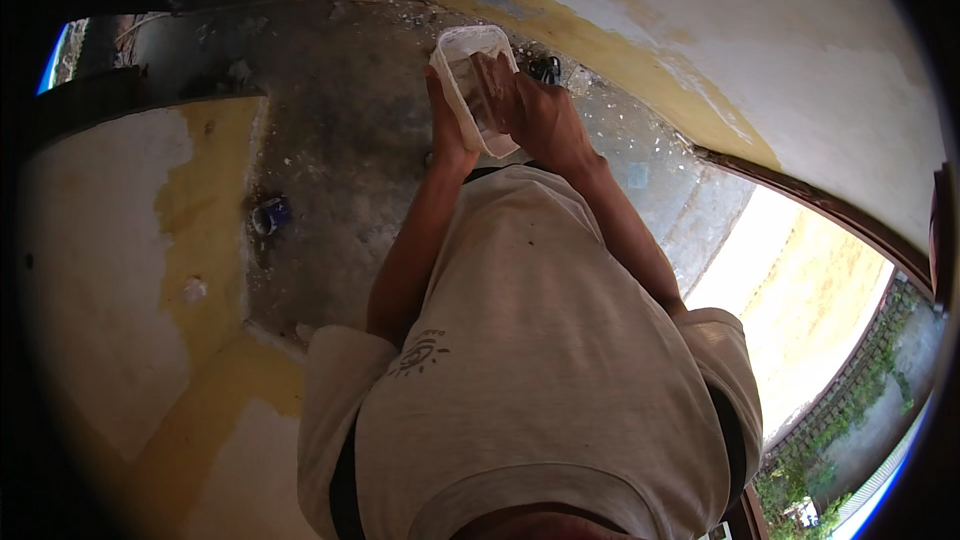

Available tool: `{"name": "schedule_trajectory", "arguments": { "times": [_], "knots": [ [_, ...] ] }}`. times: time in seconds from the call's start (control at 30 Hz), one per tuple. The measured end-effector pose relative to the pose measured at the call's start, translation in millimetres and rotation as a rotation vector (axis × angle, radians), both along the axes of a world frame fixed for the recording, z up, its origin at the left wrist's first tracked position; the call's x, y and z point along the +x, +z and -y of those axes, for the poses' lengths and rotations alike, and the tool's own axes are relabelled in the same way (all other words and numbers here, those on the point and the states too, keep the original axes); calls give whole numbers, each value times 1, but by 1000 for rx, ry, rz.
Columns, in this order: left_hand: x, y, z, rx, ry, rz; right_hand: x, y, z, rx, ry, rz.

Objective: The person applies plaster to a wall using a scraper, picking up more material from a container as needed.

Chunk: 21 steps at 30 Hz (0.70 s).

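Observation:
A white rectangular plastic tub [449, 78] is held out in front of my body, its open top facing up. My left hand [449, 132] grips the tub's left side, with the thumb near its rim. My right hand [548, 122] is closed on a flat brown scraper-like piece [490, 85] that reaches down inside the tub. Its exact kind I cannot make out. White smears coat the tub's inside walls; how much lies at the bottom is partly hidden by the flat piece and my right fingers.
A small blue can [271, 215] lies on the stained grey floor [335, 195] by the left wall. Patchy yellow and white walls [205, 175] stand at left and far right. Beyond the tub sits a dark object [545, 69]. A bright doorway [790, 270] opens at right.

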<state>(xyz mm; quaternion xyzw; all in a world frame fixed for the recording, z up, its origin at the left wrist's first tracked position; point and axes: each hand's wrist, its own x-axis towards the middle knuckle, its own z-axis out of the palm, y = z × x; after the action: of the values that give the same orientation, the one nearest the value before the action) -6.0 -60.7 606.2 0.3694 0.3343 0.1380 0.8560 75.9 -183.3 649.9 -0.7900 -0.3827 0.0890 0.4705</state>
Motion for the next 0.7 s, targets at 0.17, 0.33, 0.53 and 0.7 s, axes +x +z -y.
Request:
{"name": "schedule_trajectory", "arguments": {
  "times": [0.17, 0.33, 0.53, 0.7],
  "knots": [
    [-4, -13, -7, -127, 6, 61, 6, 14, 4, 60, -128, -45],
    [-4, -15, -7, -85, -17, 67, -2, -18, -3, -71, 40, 33],
    [-6, -8, -7, -133, 35, 46, -4, -13, -7, -26, 20, 30],
    [-10, -15, -11, -91, 55, 83, -4, 12, -6, -3, -35, 32]
  ]
}}
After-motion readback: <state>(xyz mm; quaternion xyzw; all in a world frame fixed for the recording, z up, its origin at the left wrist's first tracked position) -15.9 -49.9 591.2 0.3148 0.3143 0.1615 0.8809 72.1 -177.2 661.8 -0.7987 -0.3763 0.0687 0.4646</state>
